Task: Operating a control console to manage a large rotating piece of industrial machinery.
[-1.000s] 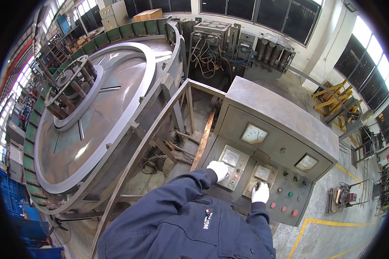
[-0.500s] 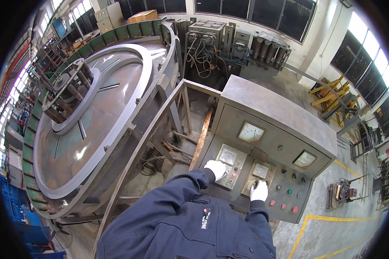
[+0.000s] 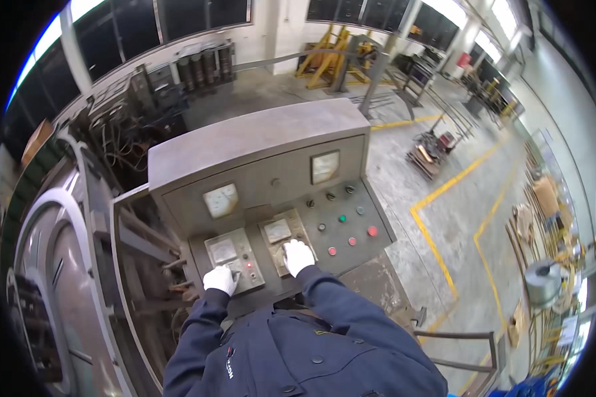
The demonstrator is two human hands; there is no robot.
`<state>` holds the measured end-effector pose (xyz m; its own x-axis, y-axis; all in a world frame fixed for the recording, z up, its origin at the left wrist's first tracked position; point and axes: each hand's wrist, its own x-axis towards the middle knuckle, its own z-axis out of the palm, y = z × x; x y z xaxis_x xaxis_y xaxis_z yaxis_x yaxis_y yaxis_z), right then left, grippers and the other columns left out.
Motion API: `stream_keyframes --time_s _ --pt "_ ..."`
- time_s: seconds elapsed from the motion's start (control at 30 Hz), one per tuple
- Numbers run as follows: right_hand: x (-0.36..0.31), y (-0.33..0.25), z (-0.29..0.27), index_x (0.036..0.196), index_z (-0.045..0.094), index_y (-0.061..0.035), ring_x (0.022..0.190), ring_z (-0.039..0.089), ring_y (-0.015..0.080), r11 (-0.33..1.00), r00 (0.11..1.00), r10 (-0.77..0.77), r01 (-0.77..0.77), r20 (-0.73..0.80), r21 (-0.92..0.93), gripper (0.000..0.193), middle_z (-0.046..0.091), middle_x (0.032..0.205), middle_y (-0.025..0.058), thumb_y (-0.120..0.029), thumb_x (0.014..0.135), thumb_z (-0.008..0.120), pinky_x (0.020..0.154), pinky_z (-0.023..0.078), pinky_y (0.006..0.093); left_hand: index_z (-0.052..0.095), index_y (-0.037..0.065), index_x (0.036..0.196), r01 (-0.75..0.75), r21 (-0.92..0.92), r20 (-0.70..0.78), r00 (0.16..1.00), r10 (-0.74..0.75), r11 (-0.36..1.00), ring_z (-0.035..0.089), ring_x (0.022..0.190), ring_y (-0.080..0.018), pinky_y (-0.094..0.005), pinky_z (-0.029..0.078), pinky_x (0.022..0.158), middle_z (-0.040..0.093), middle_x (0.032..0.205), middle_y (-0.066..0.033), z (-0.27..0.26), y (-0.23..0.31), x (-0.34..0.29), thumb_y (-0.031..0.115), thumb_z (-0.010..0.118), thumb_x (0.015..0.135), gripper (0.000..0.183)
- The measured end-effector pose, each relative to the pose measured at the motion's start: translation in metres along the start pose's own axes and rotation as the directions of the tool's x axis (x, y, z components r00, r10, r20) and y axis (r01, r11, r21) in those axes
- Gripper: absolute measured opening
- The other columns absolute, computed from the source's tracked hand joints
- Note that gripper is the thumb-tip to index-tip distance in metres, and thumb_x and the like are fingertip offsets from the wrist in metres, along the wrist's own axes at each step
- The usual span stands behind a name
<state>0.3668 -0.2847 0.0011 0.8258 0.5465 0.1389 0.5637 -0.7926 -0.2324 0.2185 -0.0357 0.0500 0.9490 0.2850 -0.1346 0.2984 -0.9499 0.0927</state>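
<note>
Both my hands, in white gloves, are at a grey control console (image 3: 258, 142). My left hand (image 3: 220, 280) is closed at the lower part of the left metal control module (image 3: 250, 255), its fingertips around a small knob that they mostly hide. A red light glows on that module beside the fingers. My right hand (image 3: 298, 257) has its fingers curled round a control knob on the right control module (image 3: 276, 231), covering most of it. Above the modules, two square dial gauges (image 3: 220, 200) are set into the upright panel.
Right of my right hand are a green button (image 3: 342, 218), red buttons (image 3: 372, 231) and dark selector switches (image 3: 331, 196). A large round metal machine (image 3: 73, 264) stands at left behind a metal frame (image 3: 127, 278). Yellow lines (image 3: 437, 248) mark the floor at right, near a small cart (image 3: 430, 152).
My view has turned to the right, so the console now sits further left and the round machine is partly out of frame. Both hands stay on the same two modules.
</note>
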Motion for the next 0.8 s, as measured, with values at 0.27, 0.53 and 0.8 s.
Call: stream_keyframes --time_s 0.27,0.53,0.8 --pt "0.003 -0.006 0.007 0.098 0.068 -0.0089 0.094 0.066 0.0359 1.000 1.000 -0.006 0.006 -0.007 -0.029 0.015 0.066 0.097 0.0166 -0.020 0.094 0.059 0.081 0.055 0.0489 0.076 0.012 0.092 0.010 0.045 -0.020 1.000 -0.009 0.999 0.075 0.079 -0.0323 -0.0469 0.060 0.071 0.075 0.086 -0.0145 -0.002 -0.003 -0.001 0.051 0.067 0.091 0.039" --pt "-0.009 0.025 0.025 0.117 0.067 -0.0058 0.115 0.062 0.0382 0.996 0.996 -0.051 0.056 -0.070 0.063 0.032 0.066 0.123 0.0206 -0.023 0.090 0.067 0.100 0.051 0.0495 0.079 0.010 0.090 0.004 -0.095 0.109 0.994 0.006 0.995 0.075 0.083 -0.0376 -0.0497 0.060 0.074 0.076 0.090 -0.0184 0.012 -0.003 0.008 0.038 0.066 0.090 0.031" --pt "0.001 0.008 -0.004 0.110 0.066 -0.0106 0.101 0.063 0.0346 0.995 0.993 -0.089 0.085 0.072 0.049 0.030 0.061 0.109 0.0151 -0.025 0.085 0.074 0.087 0.052 0.0483 0.075 0.009 0.094 0.107 -0.129 0.074 0.992 -0.098 0.986 0.074 0.083 -0.0350 -0.0480 0.060 0.074 0.075 0.090 -0.0161 0.002 0.002 -0.007 0.045 0.067 0.093 0.037"
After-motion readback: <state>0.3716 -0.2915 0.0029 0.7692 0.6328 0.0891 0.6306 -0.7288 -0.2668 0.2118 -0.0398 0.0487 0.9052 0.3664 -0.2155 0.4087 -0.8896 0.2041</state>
